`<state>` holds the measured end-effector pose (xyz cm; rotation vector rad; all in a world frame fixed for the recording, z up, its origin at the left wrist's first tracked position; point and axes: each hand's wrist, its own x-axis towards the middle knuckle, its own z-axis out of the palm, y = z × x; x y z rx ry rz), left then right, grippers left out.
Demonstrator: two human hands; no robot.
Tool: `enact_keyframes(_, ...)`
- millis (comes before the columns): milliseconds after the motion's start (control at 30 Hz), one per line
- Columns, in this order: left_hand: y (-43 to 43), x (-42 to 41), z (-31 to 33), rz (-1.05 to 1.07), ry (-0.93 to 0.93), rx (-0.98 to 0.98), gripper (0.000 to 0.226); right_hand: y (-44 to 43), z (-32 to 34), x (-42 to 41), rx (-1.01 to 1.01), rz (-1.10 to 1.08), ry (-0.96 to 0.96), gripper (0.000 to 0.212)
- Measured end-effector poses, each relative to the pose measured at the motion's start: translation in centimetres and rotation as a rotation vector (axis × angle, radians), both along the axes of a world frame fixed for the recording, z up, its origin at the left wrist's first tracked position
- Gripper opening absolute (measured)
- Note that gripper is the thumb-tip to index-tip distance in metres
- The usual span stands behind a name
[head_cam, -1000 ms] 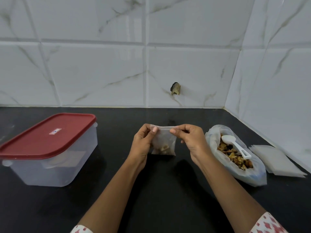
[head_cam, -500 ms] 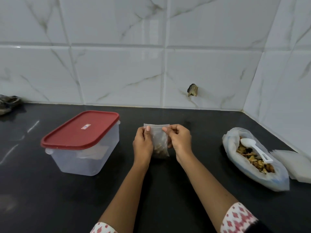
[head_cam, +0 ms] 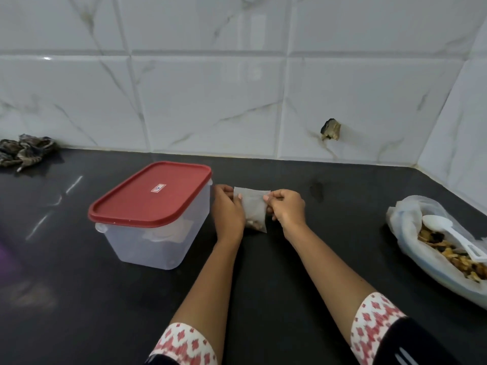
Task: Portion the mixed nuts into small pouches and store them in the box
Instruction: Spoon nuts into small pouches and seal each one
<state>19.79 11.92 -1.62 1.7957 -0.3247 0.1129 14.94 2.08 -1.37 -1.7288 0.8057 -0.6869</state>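
Left hand (head_cam: pixel 228 212): thumb and fingers pinch the pouch's upper left edge.
Right hand (head_cam: pixel 286 208): fingers curled, pinching the upper right edge.
Pouch (head_cam: pixel 253 206): held upright between both hands, just right of the box; nuts at its bottom.
Box (head_cam: pixel 158 227): on the counter (head_cam: pixel 290 299), red lid (head_cam: pixel 151 194) on.
Nut bag (head_cam: pixel 437 248): far right, spoon (head_cam: pixel 448 233) inside.

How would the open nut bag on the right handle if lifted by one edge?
Probably floppy: the nut bag is thin crinkled plastic slumped flat on the counter. Likely to spill, since its mouth lies open with nuts exposed. The white spoon resting loose on the nuts would probably slide off.
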Motion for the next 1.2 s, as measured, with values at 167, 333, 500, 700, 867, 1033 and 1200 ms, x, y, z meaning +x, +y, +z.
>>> enact_keyframes(167, -0.4, 1.5, -0.8, -0.021, -0.081, 0.254, 0.017, -0.3, -0.5, 0.5, -0.143, 0.014, 0.059, 0.007)
enact_keyframes(333, -0.5, 1.1, -0.9, -0.017, -0.167, 0.417, 0.023, -0.3, -0.6, 0.4, -0.251, 0.049, 0.106, 0.006)
enact_keyframes(500, -0.1, 0.4, -0.8, -0.004, -0.204, 0.457, 0.026, -0.2, -0.4, 0.1, -0.305, 0.069, 0.133, 0.021)
enact_keyframes(700, -0.3, -1.9, 0.0, -0.009, -0.432, 0.651, 0.042, 0.1, 0.2, -1.5, -0.493, 0.035, 0.103, 0.030)
enact_keyframes(867, -1.4, -4.4, 1.1, 0.037, -0.649, 0.805, 0.055, -1.1, 2.1, -5.5, -1.026, 0.033, 0.221, 0.037)
enact_keyframes(1033, -4.3, -7.8, 2.5, -0.108, -0.613, 0.803, 0.061, -4.8, 4.5, -11.0, -1.243, -0.005, 0.506, 0.049)
enact_keyframes(1200, -8.6, -12.7, 4.3, -0.247, -0.635, 0.732, 0.063, -9.2, 6.8, -17.0, -1.198, -0.085, 0.665, 0.053)
